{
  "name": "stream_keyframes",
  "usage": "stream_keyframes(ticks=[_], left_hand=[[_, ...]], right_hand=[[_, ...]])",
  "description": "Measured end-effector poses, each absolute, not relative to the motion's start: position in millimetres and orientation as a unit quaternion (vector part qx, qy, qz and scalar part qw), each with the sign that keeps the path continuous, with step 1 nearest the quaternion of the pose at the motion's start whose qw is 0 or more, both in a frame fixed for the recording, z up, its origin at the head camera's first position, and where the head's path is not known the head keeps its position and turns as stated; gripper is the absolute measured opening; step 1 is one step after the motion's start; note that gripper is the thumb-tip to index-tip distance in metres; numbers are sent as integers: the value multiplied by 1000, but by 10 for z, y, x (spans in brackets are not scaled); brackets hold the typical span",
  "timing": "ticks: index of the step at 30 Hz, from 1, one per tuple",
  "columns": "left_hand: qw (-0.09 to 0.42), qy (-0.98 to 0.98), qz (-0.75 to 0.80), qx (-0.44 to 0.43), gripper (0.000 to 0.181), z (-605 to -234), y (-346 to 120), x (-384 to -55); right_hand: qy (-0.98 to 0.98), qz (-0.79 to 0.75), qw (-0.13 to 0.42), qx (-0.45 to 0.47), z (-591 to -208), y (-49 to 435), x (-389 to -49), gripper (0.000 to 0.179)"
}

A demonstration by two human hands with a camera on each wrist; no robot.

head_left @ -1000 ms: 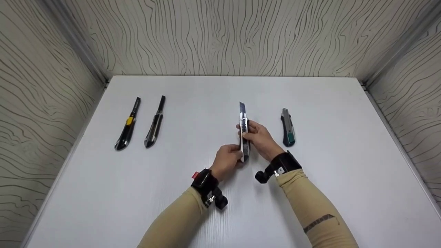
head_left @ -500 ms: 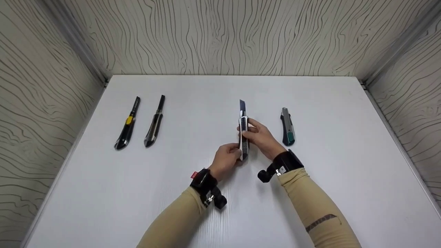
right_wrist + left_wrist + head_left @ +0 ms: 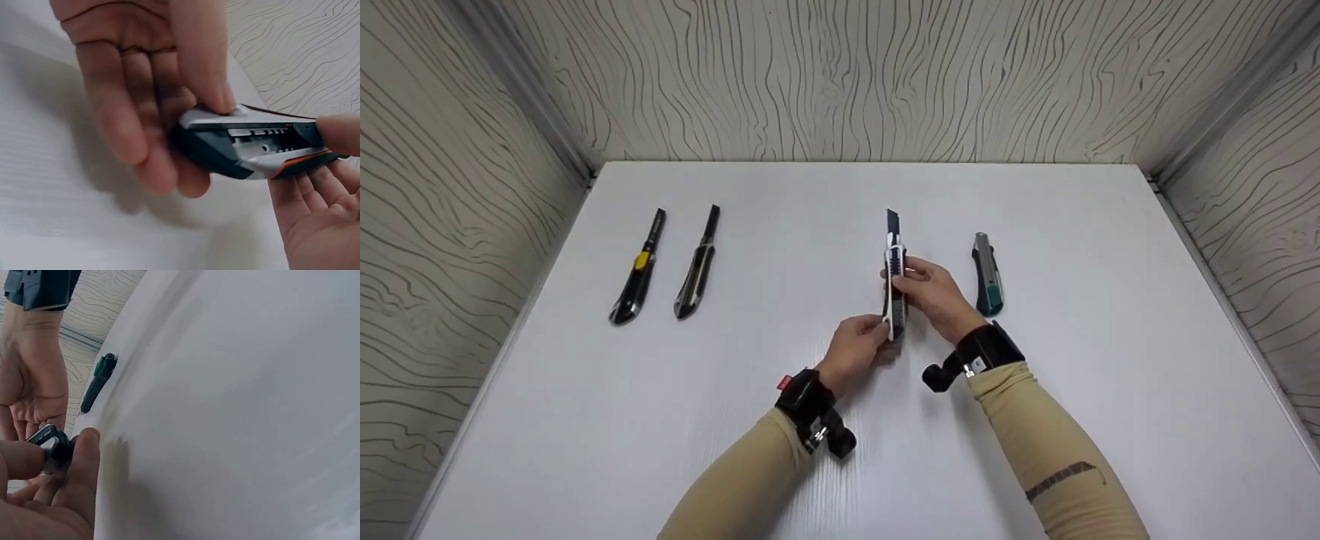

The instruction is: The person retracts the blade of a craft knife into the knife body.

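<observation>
A silver-and-black utility knife (image 3: 895,304) is held upright-looking in the head view, its blade (image 3: 892,223) out and toward the back wall. My left hand (image 3: 851,349) pinches its butt end between thumb and fingers. My right hand (image 3: 941,296) grips the middle of the handle, the thumb resting at the slider. Up close in the right wrist view, the knife's handle (image 3: 264,163) shows orange trim and a toothed slot, with the right thumb (image 3: 340,135) at the slider. The left wrist view shows only the dark butt (image 3: 56,447) between the left thumb and fingers.
On the white table (image 3: 780,420), a black knife with a yellow slider (image 3: 637,274) and a black-and-silver knife (image 3: 697,270) lie to the left. Right of my hands lies a green-and-grey knife (image 3: 990,274). Patterned walls (image 3: 840,82) enclose the back and sides.
The held knife has shifted slightly toward the back wall and right, and its face has turned a little. My right hand has moved slightly with it. The other knives lie as before.
</observation>
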State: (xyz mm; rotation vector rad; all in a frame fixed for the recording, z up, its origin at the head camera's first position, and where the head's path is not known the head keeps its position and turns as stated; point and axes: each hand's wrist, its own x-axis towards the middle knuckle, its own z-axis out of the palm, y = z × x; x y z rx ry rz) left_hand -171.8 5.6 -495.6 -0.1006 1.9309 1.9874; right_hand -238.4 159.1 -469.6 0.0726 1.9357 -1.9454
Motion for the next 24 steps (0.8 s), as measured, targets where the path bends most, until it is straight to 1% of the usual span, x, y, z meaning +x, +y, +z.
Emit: stream_keyframes(ticks=[7,13,24], left_hand=[[171,702,690,-36,24,-4943,50,-1720],[179,709,681,-41,25,-4926,47,-1723],[165,709,685,-43,24,-4912,65,-1710]], right_hand=[[703,-679,211,22,-4707,1593,-2373,44],[706,-677,206,28,-4731,1595,-2382,42],[689,-696,192,65,-4731,1535,-2354,42]])
